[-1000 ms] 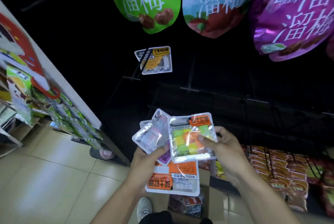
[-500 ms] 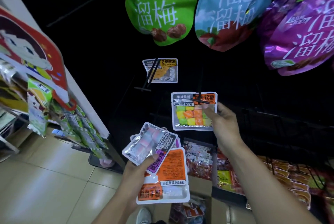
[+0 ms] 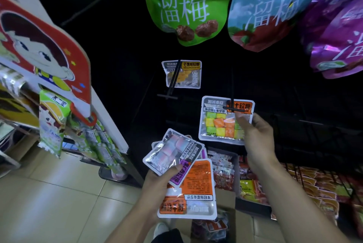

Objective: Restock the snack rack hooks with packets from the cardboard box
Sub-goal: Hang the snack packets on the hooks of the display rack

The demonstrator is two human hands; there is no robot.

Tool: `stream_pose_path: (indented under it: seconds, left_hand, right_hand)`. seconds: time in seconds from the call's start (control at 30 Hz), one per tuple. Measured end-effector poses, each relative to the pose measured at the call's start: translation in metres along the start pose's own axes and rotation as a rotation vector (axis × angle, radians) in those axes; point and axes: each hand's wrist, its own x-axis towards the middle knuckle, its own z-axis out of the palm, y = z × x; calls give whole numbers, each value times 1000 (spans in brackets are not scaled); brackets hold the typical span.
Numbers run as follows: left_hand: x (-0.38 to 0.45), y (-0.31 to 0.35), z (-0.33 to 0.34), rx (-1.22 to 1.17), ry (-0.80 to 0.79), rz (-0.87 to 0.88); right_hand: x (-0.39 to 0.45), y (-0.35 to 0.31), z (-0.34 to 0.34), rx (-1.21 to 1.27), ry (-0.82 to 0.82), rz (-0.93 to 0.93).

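Head cam, looking down at a dark snack rack. Right hand (image 3: 257,140) pinches the cube packet (image 3: 225,121) at its right edge, thumb on the front; the packet's top sits at a black hook (image 3: 232,105), prob. already threaded, hard to tell vs the dark rack. Left hand (image 3: 159,185) grips a fanned stack (image 3: 188,180) of approx. three or four packets, lower left of the cube packet. Hands are apart. Mango packet (image 3: 181,74) hangs on a hook above. Box (image 3: 225,199) sits below.
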Motion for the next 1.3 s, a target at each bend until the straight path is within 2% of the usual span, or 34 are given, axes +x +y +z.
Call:
stream_pose_path:
  seconds: [0.13, 0.37, 0.47, 0.6, 0.63, 0.77, 0.83, 1.03, 1.3]
  left_hand:
    - [6, 8, -4, 42, -43, 0]
    - [13, 26, -3, 94, -128, 35]
    - [16, 30, -1, 104, -140, 50]
    - [17, 33, 7, 93, -130, 59]
    - [17, 32, 11, 89, -124, 57]
    - [15, 26, 31, 80, -101, 70]
    - [12, 21, 44, 63, -78, 80]
    - [-5, -5, 85, 61, -49, 74]
    - [-28, -36, 129, 92, -69, 62]
  right_hand:
    - [30, -5, 15, -16, 84, 2]
    - [103, -24, 38, -23, 120, 6]
    - [114, -22, 37, -8, 136, 27]
    - [91, -18, 24, 20, 247, 67]
    - [74, -18, 19, 15, 207, 81]
    - [-10, -12, 2, -207, -272, 110]
    - [-31, -8, -6, -327, -410, 125]
    - [-12, -1, -40, -524, -365, 111]
    - [5, 20, -84, -169, -302, 214]
